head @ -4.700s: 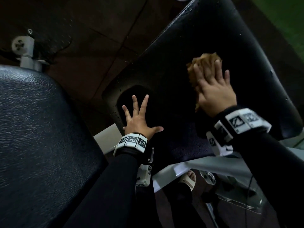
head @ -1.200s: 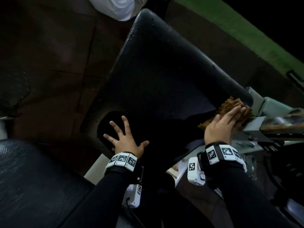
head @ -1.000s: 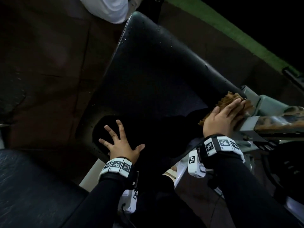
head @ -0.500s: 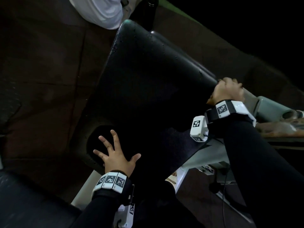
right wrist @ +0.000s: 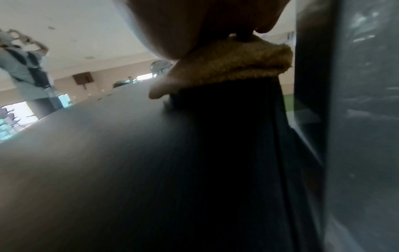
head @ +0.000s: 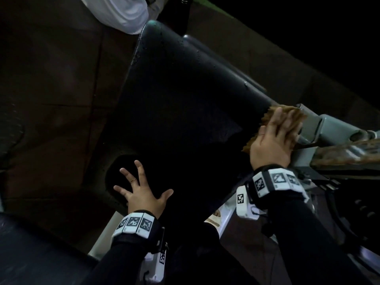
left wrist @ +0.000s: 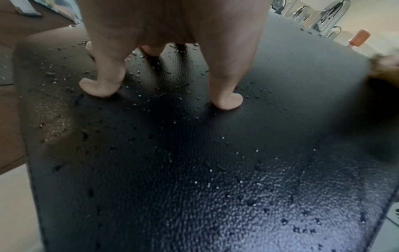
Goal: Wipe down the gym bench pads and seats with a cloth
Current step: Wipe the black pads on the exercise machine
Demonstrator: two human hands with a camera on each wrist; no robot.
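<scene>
A black vinyl bench pad (head: pixel 181 103) slopes across the middle of the head view, dotted with water droplets (left wrist: pixel 164 105). My left hand (head: pixel 141 192) lies flat on its near lower part with fingers spread, fingertips (left wrist: pixel 97 87) touching the wet surface. My right hand (head: pixel 273 136) presses a tan terry cloth (head: pixel 281 112) against the pad's right edge with straight fingers. In the right wrist view the folded cloth (right wrist: pixel 233 68) sits under my palm on the pad (right wrist: pixel 129 162).
A grey metal frame (head: pixel 333 130) with a rusty bar runs right of the pad, close to my right hand. Another dark pad (head: pixel 30 254) fills the lower left. A white bundle (head: pixel 121 11) lies on the brown floor beyond the pad's far end.
My right hand has slid the cloth back down along the pad's right edge and lies flat on it again. The left hand stays planted on the pad.
</scene>
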